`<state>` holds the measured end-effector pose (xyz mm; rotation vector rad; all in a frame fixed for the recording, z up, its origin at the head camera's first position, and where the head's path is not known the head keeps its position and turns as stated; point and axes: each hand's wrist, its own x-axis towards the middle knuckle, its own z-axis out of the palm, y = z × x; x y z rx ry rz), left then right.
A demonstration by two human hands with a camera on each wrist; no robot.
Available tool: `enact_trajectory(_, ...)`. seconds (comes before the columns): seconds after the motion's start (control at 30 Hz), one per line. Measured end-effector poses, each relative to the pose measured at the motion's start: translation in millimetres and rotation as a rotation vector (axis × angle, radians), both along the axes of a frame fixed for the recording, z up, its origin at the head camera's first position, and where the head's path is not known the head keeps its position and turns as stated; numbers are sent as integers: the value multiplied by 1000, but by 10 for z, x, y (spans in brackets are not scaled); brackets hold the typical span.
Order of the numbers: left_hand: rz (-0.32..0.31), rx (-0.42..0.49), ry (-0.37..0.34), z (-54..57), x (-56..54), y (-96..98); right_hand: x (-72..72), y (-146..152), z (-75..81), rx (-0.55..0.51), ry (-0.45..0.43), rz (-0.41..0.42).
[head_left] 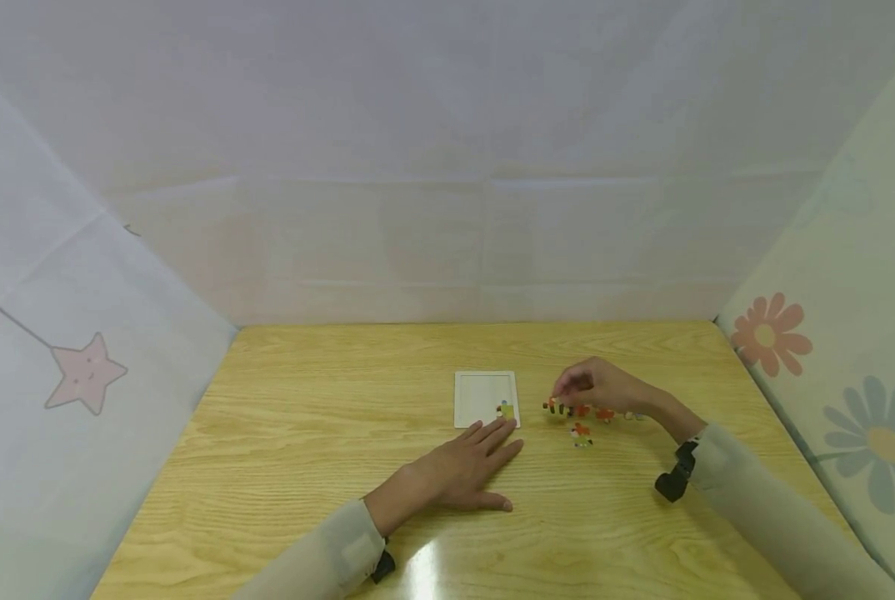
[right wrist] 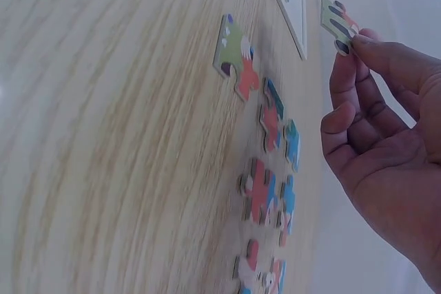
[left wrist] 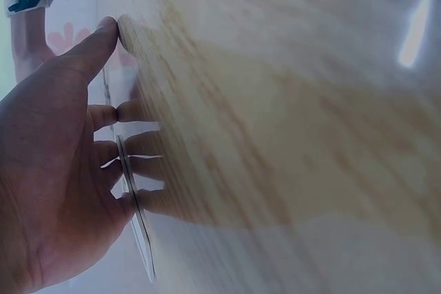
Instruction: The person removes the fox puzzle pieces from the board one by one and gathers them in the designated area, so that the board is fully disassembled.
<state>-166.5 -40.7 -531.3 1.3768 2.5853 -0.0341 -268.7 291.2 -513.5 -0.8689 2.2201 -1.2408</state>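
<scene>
Between thumb and fingertips, my right hand (head_left: 605,387) pinches a green and orange jigsaw piece (right wrist: 337,24) with dark stripes, lifted off the table. My left hand (head_left: 455,471) lies on the table with fingers stretched out, its fingertips at the near edge of a white puzzle tray (head_left: 458,400). One green jigsaw piece (head_left: 507,411) sits in the tray's near right corner. Below the right hand, a loose green and orange piece (right wrist: 236,56) lies closest to the tray in the right wrist view. The tray's thin edge (left wrist: 141,225) shows beside the fingers in the left wrist view.
Several more jigsaw pieces, among them a red and blue one (right wrist: 258,191), lie in rows on the wooden table (head_left: 305,417), right of the tray. Pale cloth walls (head_left: 380,242) stand at the back and both sides.
</scene>
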Motion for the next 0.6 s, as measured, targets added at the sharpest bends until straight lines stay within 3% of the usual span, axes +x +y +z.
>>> enact_trajectory(0.3,4,1,-6,13,9,6,64,218,-24,-13,-33,7)
enact_trajectory(0.6,1,-3,5,4,15,0,113,410,-39,22,-5,11)
